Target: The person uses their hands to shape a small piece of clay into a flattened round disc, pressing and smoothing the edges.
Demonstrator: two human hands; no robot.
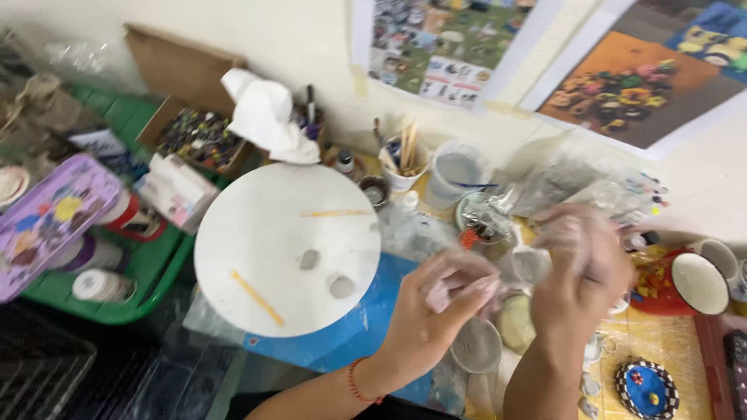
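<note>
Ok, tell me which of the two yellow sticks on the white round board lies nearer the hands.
The thin horizontal stick near the white round board's top edge; the other yellow stick lies diagonally at lower left.

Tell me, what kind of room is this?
Probably an art or craft workroom. A paint-smeared purple palette lies at the left, a cup of sticks and brushes stands by the wall, and a round white board holds small clay-like lumps.

Both hands motion-blurred; whatever they perhaps pinch is unreadable; forearms cut off.
</note>
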